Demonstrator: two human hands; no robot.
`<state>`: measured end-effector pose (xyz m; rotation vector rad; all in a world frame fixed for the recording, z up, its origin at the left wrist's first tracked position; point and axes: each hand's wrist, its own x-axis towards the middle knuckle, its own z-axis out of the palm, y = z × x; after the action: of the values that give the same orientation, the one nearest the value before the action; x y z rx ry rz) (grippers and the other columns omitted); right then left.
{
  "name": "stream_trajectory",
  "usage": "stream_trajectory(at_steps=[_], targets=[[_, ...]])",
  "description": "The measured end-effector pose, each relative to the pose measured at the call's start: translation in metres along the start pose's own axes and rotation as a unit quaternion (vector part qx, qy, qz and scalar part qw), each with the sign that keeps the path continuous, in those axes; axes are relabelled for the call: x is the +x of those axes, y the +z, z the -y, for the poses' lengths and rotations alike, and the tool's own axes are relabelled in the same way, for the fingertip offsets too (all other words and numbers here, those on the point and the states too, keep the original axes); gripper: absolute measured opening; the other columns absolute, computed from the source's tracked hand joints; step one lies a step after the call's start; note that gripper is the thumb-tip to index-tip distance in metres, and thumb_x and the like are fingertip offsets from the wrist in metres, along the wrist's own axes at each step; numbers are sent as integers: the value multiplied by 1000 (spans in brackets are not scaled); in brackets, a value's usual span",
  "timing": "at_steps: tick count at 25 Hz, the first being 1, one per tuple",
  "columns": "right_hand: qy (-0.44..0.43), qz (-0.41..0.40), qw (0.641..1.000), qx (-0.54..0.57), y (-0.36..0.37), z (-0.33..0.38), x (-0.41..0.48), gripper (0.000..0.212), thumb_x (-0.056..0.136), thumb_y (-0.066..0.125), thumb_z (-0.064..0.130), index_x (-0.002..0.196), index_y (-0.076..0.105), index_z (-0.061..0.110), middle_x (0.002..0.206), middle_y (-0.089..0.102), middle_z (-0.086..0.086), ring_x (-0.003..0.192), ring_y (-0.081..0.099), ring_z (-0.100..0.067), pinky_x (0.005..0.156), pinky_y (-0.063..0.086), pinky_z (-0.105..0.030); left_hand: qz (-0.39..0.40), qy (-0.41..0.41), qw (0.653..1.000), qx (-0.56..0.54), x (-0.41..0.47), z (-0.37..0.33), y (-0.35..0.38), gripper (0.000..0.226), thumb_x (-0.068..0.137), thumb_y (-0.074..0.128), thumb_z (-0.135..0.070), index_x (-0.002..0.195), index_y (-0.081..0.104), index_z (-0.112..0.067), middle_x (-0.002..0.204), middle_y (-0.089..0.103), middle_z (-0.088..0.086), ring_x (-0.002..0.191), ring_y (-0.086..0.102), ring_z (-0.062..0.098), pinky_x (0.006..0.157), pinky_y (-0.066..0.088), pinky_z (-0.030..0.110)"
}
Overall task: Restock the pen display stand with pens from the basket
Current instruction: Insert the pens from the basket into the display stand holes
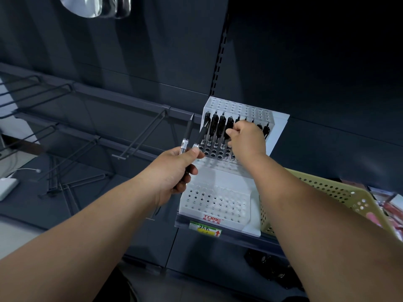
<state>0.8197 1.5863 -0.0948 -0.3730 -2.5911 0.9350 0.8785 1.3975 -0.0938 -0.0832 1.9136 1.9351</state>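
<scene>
The white pen display stand point(218, 205) sits on a dark shelf point(229, 236), its upper tier holding a row of standing pens point(214, 129) with black grips, tips down in the holes. The right hand point(246, 138) reaches over that row, fingers curled, thumb and forefinger pinching the fourth pen point(229, 124) from the left. The left hand point(174, 171) hovers just left of the stand, near its upper tier, gripping two spare pens point(187, 136) that point up and away. The stand's lower tiers show only open holes. A perforated yellow basket point(327, 188) stands just right of the stand, beneath the right forearm. A price label point(205, 229) is fixed to the shelf edge, and wire hooks point(139, 136) jut out to the left.
</scene>
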Motion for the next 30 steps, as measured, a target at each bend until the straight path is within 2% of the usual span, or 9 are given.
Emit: stream_trajectory(at_steps=[5,9,11,13,16,20,23,26,30], targets=[[-10,16,995,-94,-7,5,2,23,98,53,17,78,51,5,64,49,0,61,45,-21,57,33,-30,5,-3,1000,-1,-4,-6,4,26,95,53,-40,101,68,-19,68,53,0,53,39,9,39,29,18],[-4,12,995,-102,-6,2,0,24,98,53,16,78,52,3,65,50,-1,60,41,-21,58,31,-31,0,-16,1000,9,-4,-6,5,27,95,54,-41,100,68,-18,67,54,0,53,40,10,39,29,18],[-7,19,993,-120,-10,3,-3,28,98,55,25,80,57,3,70,57,-5,66,49,-24,61,39,-32,-1,-28,1000,7,-5,-6,7,26,96,52,-36,98,68,-15,64,56,1,52,40,11,39,28,19],[-1,-1,997,-81,-14,3,-14,28,96,57,33,80,60,10,71,60,0,68,54,-20,62,41,-31,-4,-40,999,-20,-7,-7,10,25,93,47,-23,92,68,-10,62,59,3,51,41,12,39,29,19],[-26,-27,999,30,-17,2,-53,17,96,58,28,84,63,16,70,58,11,65,53,-7,61,38,-26,-5,-50,998,-49,-10,-8,14,25,92,46,-16,90,69,-7,64,61,3,52,47,11,40,38,20],[-59,-13,994,95,-23,1,-106,12,97,55,17,99,66,21,89,61,14,77,57,-1,71,45,-18,20,-48,998,-23,-14,2,21,15,95,58,-23,104,65,-15,65,64,3,49,51,9,39,38,18],[-125,-22,990,58,-27,-5,-122,22,97,53,11,112,68,16,105,54,16,92,57,-4,85,43,-16,16,-17,999,43,-16,9,29,4,95,56,-18,96,59,-15,73,70,5,51,49,10,39,32,17],[-193,-10,981,9,-31,-10,-125,26,96,53,8,118,67,10,120,59,6,106,52,-4,91,34,-6,19,-3,999,48,-17,11,36,14,93,49,-2,86,54,-13,83,71,8,62,54,14,51,37,22],[-179,58,982,-18,-35,-13,-122,30,99,52,13,126,64,13,128,58,1,114,54,-11,99,37,-16,0,-1,998,56,-15,12,37,20,91,49,1,83,59,-14,91,65,11,79,55,21,63,37,29]])
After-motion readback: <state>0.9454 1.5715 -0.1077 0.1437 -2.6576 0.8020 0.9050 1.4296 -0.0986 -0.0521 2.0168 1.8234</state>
